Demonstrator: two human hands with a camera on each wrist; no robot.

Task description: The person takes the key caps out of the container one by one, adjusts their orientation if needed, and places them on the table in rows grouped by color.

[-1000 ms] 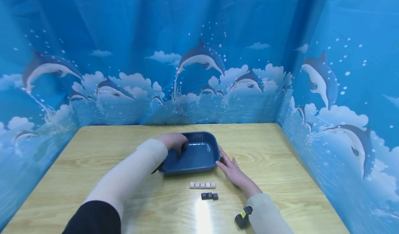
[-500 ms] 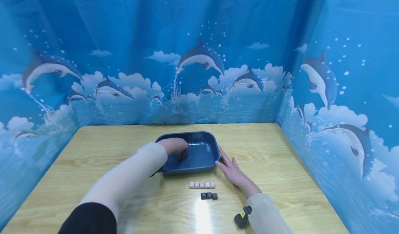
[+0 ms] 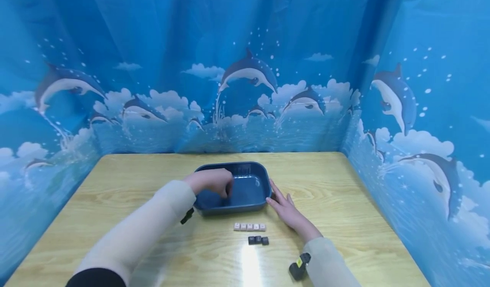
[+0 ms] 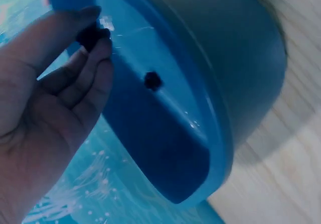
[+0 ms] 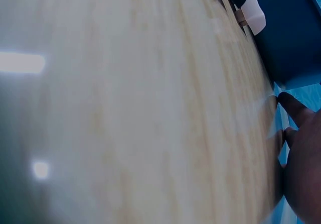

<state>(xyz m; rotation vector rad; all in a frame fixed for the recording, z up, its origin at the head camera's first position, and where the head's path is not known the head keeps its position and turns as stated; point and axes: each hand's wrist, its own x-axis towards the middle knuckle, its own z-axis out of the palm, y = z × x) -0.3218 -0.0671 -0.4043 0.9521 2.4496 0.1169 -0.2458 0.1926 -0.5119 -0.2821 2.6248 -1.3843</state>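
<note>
A dark blue rectangular bin (image 3: 237, 210) stands on the table, and my left hand (image 3: 212, 180) is over its left half. Thumb and fingertips of that hand pinch a small black keycap (image 4: 89, 37), which the left wrist view shows above the bin's interior. Another small black piece, like a keycap (image 4: 152, 81), lies on the bin floor. My right hand (image 3: 287, 211) rests with extended fingers against the bin's right side near the front corner. In front of the bin lie a row of white keycaps (image 3: 249, 227) and, nearer, three black keycaps (image 3: 258, 240).
The wooden table (image 3: 325, 185) extends around the bin on every side. A blue curtain (image 3: 160, 66) printed with dolphins hangs behind and along both sides. Black wrist cameras (image 3: 298, 268) are strapped to both forearms.
My left hand has risen from deeper inside the bin, its forearm shifting slightly left and nearer. The right hand keeps its place against the bin; the keycap rows have not moved.
</note>
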